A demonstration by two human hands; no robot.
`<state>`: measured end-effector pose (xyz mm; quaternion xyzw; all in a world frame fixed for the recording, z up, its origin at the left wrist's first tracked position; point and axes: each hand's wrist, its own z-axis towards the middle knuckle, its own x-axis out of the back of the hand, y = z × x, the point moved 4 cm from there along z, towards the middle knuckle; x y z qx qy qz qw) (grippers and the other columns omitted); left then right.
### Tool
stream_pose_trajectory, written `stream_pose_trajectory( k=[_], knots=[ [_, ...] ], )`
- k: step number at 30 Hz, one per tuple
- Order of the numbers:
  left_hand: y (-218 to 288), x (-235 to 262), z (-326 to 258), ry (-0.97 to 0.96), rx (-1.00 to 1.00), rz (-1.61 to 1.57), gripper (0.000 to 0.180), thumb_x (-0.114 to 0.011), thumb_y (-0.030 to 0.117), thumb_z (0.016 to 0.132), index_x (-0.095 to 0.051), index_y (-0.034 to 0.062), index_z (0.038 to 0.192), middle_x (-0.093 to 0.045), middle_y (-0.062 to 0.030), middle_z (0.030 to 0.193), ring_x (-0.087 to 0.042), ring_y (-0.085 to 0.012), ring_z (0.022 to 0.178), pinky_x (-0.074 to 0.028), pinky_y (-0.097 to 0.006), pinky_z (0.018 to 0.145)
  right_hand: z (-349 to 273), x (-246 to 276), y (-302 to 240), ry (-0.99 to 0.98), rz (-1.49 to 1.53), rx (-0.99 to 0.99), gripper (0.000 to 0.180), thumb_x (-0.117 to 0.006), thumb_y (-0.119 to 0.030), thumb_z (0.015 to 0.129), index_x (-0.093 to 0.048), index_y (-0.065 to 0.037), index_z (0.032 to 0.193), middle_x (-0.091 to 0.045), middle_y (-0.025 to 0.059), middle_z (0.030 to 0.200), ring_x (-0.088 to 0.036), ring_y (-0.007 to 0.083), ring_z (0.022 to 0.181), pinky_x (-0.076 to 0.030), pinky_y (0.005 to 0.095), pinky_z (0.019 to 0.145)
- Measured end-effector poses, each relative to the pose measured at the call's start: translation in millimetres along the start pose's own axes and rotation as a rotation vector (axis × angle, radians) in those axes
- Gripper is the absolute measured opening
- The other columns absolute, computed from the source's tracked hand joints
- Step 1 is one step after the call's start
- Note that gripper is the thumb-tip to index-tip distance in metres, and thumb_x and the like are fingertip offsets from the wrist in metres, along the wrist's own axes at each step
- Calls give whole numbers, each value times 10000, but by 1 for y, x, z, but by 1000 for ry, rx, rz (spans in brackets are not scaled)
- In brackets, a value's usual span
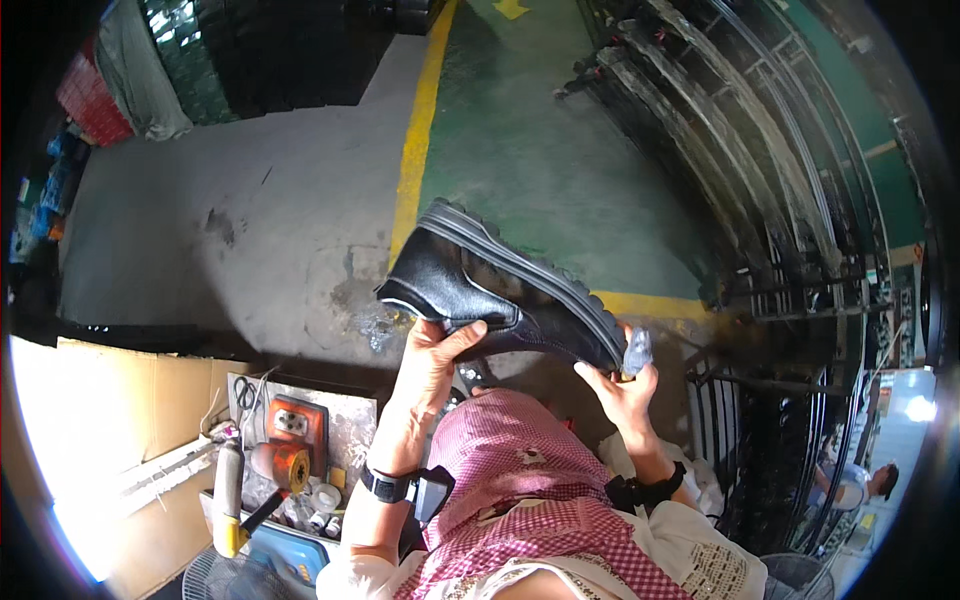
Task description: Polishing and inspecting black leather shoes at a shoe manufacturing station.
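Your view is unevenly lit. Daylight blows out the cardboard sheet (100, 430) at eight o'clock to pure white, and a second glare spot sits at four o'clock. The concrete floor (250, 220) at centre is evenly bright, with soft shadow. The corners fall to black vignette. Straight rack rails (760, 130) at two o'clock bow strongly. The centre stays sharp; rim detail smears.

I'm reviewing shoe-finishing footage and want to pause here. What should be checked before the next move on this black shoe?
1. Left hand grips the black shoe at its collar: ok.
2. Right hand at the toe, holding a small grey piece: ok.
3. What the grey piece is: cannot tell.
4. Shoe held above the checked apron, not resting on it: ok.
5. Sole edge turned up, visible: ok.
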<state>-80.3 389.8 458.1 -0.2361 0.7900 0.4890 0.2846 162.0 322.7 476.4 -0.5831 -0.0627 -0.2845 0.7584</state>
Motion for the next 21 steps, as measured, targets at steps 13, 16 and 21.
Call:
stream_pose_trajectory(
  k=[13,16,21],
  knots=[
    [-47,-83,-22,121,-122,288,233,-747,156,747,-623,50,915,-620,-39,814,-595,-136,706,-485,-275,673,-61,90,-55,93,-71,-115,540,-805,-93,652,-545,19,1112,-615,80,935,-581,127,865,-473,274,773],
    [-76,-86,-4,143,-3,245,262,-679,210,812,-618,35,997,-639,-69,867,-627,-181,700,-529,-326,656,-76,112,-40,179,-248,-76,529,-772,-132,643,-581,1,1118,-638,165,996,-656,239,862,-492,294,753],
    [-125,-169,17,-363,20,380,499,-613,163,853,-446,46,1309,-567,-120,1190,-604,-268,1016,-529,-365,842,-108,157,9,344,-122,-126,685,-775,-147,674,-487,-99,1293,-609,186,1115,-631,306,977,-505,338,803]
  ],
)
